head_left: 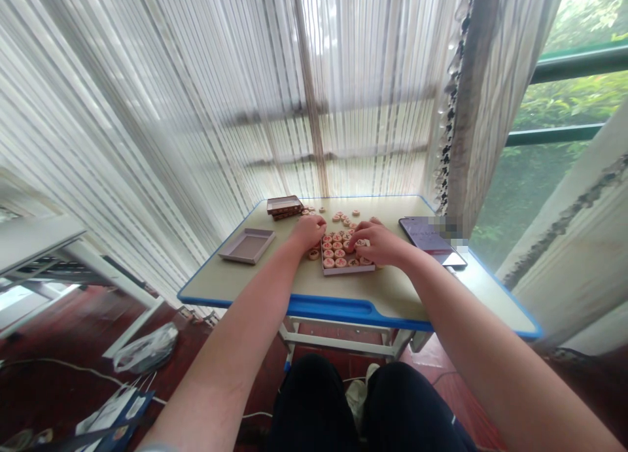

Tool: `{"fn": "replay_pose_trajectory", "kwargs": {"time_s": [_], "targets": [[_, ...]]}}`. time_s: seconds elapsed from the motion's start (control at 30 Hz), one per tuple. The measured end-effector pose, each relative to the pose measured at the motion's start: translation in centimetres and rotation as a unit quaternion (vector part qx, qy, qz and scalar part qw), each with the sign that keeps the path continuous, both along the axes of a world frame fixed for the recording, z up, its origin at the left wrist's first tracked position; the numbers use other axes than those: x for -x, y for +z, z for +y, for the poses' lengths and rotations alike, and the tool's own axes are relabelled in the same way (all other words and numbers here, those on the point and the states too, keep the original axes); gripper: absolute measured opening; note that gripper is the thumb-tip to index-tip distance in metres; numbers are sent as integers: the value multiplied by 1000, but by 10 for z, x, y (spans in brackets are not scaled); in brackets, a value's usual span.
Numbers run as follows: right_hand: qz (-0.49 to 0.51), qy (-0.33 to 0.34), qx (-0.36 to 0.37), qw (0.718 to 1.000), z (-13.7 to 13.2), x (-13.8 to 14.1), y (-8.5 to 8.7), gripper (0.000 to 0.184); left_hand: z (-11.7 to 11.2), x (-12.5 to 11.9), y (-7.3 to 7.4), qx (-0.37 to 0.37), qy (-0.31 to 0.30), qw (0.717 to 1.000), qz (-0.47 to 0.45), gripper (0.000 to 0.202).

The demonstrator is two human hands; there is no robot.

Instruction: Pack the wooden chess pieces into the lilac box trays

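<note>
1. I am sitting at a small blue-edged table (275,283), facing a striped curtain (196,112), and both my bare arms are reaching forward over it.
2. A shallow tray (346,271) is lying near the middle of the table, straight ahead of me. Round wooden pieces (336,249) with red marks are lying flat in rows inside it.
3. My left hand (308,231) is resting palm down at the tray's far left corner. Its fingers (319,225) are curling narrowly down onto the pieces there, and I cannot tell whether they are gripping one.
4. A single piece (313,254) is lying on the table just outside the tray's left edge, right below that hand.
5. My right hand (379,244) is covering the tray's right side. Its fingers are bending close together with the tips touching the pieces, and I cannot tell whether one is being held.
6. The two hands are sitting near each other but apart, with rows of pieces showing between them.
7. Loose pieces (344,215) are lying scattered on the table beyond the tray, toward the curtain.
8. A flat lid (246,245) is lying open side up, well to the left of the tray.
9. A brown box (284,206) is sitting at the table's far edge, beyond my left hand.
10. A phone (432,241) is lying face up just beside my right wrist.
11. A plastic bag (147,348) is lying on the floor, down to the left of the table.
</note>
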State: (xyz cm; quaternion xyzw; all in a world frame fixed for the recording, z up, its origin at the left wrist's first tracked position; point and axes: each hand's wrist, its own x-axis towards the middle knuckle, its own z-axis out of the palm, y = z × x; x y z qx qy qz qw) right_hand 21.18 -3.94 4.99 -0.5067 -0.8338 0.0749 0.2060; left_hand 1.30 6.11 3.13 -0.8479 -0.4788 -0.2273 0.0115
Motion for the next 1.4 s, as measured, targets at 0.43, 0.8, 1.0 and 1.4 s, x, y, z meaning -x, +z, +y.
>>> {"fn": "replay_pose_trajectory", "kwargs": {"time_s": [0.43,0.8,1.0,1.4], "targets": [[-35,55,35,997,-1,4,-4,23,2,2,-1,-7,-4,1000,0,26],[-36,40,39,998,1,2,-5,17,5,1,-4,-7,1,1000,4,25],[-13,47,44,998,-1,1,-4,17,1,2,-1,-9,-5,1000,-3,26],[-38,40,37,998,0,0,-4,14,-3,4,-1,2,0,1000,-8,25]]}}
